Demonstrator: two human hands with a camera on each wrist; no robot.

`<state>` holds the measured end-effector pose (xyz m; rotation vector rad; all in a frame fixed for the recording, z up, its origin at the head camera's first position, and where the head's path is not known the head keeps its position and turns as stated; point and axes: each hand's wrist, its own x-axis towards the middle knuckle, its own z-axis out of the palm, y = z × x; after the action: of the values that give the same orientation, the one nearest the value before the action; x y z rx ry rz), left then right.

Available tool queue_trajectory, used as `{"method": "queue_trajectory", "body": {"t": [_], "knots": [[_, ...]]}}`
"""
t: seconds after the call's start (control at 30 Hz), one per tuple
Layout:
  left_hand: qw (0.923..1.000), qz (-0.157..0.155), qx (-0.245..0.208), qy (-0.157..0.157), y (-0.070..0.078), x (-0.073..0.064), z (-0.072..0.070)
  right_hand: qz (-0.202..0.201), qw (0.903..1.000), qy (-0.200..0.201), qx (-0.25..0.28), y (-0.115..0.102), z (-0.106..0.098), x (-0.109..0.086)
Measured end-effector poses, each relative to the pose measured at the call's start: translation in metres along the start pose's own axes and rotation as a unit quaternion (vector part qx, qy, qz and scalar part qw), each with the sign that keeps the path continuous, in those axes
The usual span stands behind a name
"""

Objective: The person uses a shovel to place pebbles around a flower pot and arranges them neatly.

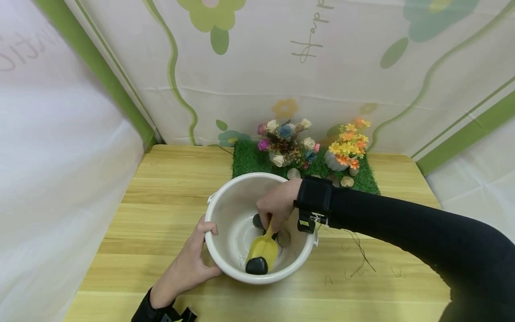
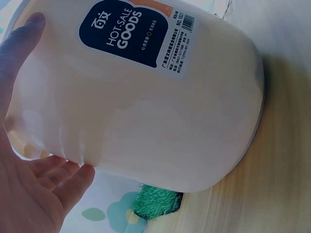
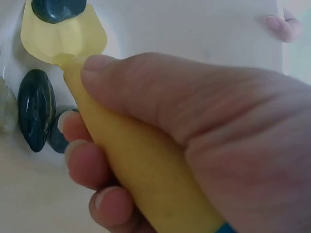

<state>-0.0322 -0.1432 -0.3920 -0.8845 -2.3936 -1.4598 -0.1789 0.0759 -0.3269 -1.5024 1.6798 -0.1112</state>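
Observation:
A white bucket (image 1: 230, 203) stands on the wooden table. My left hand (image 1: 193, 257) grips its left side, fingertips over the rim; the left wrist view shows the bucket's outer wall (image 2: 146, 126) with a dark label (image 2: 126, 34). Inside the bucket, my right hand (image 1: 279, 201) holds a small yellow shovel (image 1: 262, 247), fingers curled round its handle (image 3: 131, 155). On the scoop rests a smooth black stone (image 1: 256, 265). More dark stones (image 3: 36, 110) and a pale stone (image 1: 283, 238) lie on the bucket's bottom near the hand, partly hidden by it.
Behind the bucket lies a green turf mat (image 1: 249, 156) with a pot of mixed flowers (image 1: 285, 143), a white pot of orange and yellow flowers (image 1: 348, 143) and several round stones (image 1: 347, 181). Thin brown strands (image 1: 362, 252) lie on the table (image 1: 161, 214) at right. Printed cloth (image 1: 257, 76) hangs behind.

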Motion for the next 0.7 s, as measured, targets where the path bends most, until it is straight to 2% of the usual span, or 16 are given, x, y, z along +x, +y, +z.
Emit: {"method": "queue_trajectory", "body": {"t": [0.2,0.7], "knots": [[1.0000,-0.004,-0.002,-0.002,-0.001,-0.001,0.000,-0.033,0.9993,-0.002,0.020,0.004,0.000,0.003],[1.0000,-0.006,-0.006,-0.001,-0.001,0.000,0.000,-0.012,0.9982,0.024,0.053,0.011,0.000,0.001]]}}
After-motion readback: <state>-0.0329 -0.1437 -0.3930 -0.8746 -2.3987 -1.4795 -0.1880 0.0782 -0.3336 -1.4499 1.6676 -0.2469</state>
